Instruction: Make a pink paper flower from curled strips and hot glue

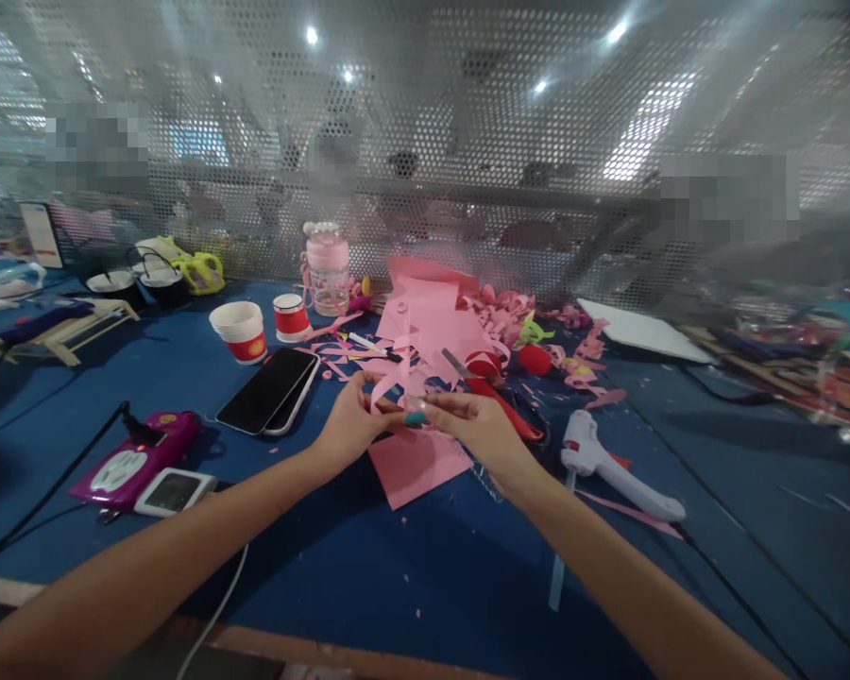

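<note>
The hands are meeting above the middle of the desk (340, 567), where the left hand (360, 423) is pinching a thin, curled pink paper strip (384, 385) between thumb and fingers. The right hand (478, 423) is holding its fingers bunched narrowly beside the strip; whether its tips are gripping the paper or the small teal piece (416, 417) showing between both hands, I cannot tell. Below them, a flat pink paper sheet (421, 472) is lying on the blue surface. Just beyond, a stack of larger pink paper sheets (439, 316) is spreading toward the perforated grey metal screen (467, 142), with a heap of pink paper curls (502, 307) sitting at its right side. A red-handled tool with a metal blade (506, 411) is resting just beyond the right hand, and a white plastic glue gun (595, 451) is lying farther right. To the left, a black-screened phone (265, 389) is partly covering another device, while a white paper cup with a red band (239, 326) is standing behind it and a purple plastic power block (138, 463) is lying nearer the edge.
</note>
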{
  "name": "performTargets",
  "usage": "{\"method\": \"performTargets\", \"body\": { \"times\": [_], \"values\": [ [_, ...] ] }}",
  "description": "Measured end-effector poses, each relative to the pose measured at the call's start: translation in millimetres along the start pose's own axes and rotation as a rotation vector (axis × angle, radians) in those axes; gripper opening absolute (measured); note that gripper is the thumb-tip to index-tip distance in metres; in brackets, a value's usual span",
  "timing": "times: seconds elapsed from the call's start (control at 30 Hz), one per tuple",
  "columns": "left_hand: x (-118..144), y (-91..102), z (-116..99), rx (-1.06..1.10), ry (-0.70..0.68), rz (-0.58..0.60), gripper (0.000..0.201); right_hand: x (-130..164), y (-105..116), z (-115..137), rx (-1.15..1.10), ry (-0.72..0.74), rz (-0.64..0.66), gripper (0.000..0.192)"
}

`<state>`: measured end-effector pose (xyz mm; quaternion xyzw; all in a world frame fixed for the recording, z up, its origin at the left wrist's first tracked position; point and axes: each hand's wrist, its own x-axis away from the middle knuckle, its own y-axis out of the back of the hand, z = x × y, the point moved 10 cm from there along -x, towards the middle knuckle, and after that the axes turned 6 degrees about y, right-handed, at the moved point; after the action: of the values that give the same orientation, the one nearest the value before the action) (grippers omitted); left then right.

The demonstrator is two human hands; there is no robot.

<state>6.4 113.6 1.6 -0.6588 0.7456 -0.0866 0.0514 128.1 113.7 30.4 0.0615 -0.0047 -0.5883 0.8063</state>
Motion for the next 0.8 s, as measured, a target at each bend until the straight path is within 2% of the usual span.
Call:
{"method": "performTargets", "body": {
  "times": [0.1,0.37,0.53,0.7,0.8],
  "values": [
    [1.1,8.1,-1.0,-0.098,-0.027,-0.086,0.050,9.3,-14.3,-7.6,-0.091,-0.027,0.072,0.027],
    [10.4,17.8,-3.0,-0.237,-0.076,-0.258,0.043,6.5,-23.8,-22.1,-0.227,0.007,-0.032,0.028],
    [10.1,7.5,-2.4,-0.189,-0.086,-0.169,0.042,7.8,-13.4,-25.4,-0.214,0.005,-0.198,0.022],
    [7.6,-5.6,-3.7,-0.106,-0.065,-0.019,0.045,9.2,-10.5,-20.6,-0.247,0.006,-0.191,0.016],
    [9.8,-13.2,-4.8,-0.199,-0.030,0.062,0.051,7.9,3.3,-21.4,-0.214,0.020,-0.233,0.015]
  ]
}}
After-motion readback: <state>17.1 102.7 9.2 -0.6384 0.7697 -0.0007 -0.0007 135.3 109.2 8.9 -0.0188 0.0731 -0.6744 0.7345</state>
